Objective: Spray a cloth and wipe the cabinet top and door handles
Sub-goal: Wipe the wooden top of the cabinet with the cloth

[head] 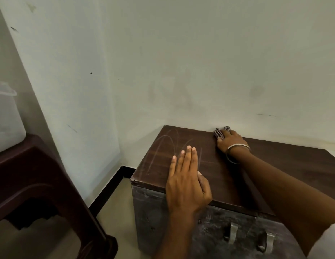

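Observation:
A low cabinet with a dark brown wooden top (159, 161) stands against the wall. My right hand (231, 141) presses a checked cloth (220, 132) flat on the top at its back edge, close to the wall. Only the cloth's far end shows past my fingers. My left hand (187, 184) lies flat and empty near the front left of the top, fingers straight and together. Two metal door handles (233, 233) (266, 243) show on the scuffed front below. Faint curved wipe streaks mark the top's left part.
A dark plastic chair or stool (32, 184) stands at the left with a whitish container (5, 118) on it. A pale wall runs behind and to the left, with black skirting (110, 187) along the floor. A strip of tiled floor lies between stool and cabinet.

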